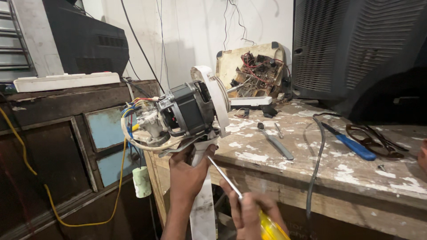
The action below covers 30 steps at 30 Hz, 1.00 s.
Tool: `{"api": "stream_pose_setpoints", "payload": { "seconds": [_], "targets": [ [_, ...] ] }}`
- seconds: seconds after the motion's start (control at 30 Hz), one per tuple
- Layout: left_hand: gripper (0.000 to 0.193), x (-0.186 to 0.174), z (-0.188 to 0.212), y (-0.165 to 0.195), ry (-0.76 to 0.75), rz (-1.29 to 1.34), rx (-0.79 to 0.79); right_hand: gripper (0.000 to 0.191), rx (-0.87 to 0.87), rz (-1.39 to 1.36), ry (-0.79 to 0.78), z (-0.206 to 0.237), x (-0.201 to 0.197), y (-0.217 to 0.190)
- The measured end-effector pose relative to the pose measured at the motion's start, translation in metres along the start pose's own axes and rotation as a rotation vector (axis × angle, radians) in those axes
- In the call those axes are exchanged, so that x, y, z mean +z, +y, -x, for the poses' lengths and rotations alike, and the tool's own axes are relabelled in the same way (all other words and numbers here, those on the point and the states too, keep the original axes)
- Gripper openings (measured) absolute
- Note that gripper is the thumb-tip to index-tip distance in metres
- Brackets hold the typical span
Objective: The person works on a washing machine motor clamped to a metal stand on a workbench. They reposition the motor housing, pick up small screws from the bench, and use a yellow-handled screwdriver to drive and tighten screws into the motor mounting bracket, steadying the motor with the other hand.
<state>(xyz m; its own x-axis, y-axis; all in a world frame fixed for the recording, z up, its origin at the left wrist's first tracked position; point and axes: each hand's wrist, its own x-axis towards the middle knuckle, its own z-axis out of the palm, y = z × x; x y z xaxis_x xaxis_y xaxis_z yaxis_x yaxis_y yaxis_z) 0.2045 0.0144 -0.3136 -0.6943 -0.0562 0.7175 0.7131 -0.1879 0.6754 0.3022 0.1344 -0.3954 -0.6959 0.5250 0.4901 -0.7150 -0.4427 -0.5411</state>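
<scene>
At frame centre, over workbench (338, 146) edge: left hand (187, 173) clasping white neck under fan motor (187, 109), right hand (249, 213) closed on yellow-handled screwdriver (227, 178), tip probing neck. Motor looking heavy, rigid; loose wires (133, 109) fragile, so neck appearing safest grip.

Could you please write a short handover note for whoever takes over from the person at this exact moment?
Left hand: gripping the white neck under the fan motor, holding it up at the bench edge.
Right hand: holding a yellow-handled screwdriver, tip at the neck just below the motor.
Motor: rear cover off, windings and coloured wires bare; a white capacitor hangs below on its lead.
On the bench: grey tool, blue-handled screwdriver, loose screws.
Left: the neck fastening under the tip; whether it is loose cannot be told.
</scene>
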Motion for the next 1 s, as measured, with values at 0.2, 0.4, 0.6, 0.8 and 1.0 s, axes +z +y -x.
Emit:
{"api": "stream_pose_setpoints", "payload": {
  "seconds": [0.2,0.4,0.6,0.8,1.0],
  "targets": [
    [0.044,0.001,-0.001,0.002,0.008,-0.034,0.044,0.023,-0.546,1.010,-0.661,-0.030,-0.054,-0.034],
    [0.041,0.003,0.001,0.014,0.064,-0.264,0.228,0.017,-0.789,0.905,-0.416,-0.005,-0.017,-0.039],
    [0.044,0.000,0.002,0.008,0.033,-0.159,0.181,0.026,-0.491,0.594,-0.032,0.015,0.008,0.004],
    [0.035,-0.006,0.003,-0.007,-0.034,-0.081,0.021,0.043,0.290,0.353,0.261,0.005,0.023,0.025],
    [0.036,-0.008,0.001,-0.011,-0.002,-0.091,0.209,0.035,0.202,0.166,0.215,-0.006,0.024,0.040]
  ]
}}
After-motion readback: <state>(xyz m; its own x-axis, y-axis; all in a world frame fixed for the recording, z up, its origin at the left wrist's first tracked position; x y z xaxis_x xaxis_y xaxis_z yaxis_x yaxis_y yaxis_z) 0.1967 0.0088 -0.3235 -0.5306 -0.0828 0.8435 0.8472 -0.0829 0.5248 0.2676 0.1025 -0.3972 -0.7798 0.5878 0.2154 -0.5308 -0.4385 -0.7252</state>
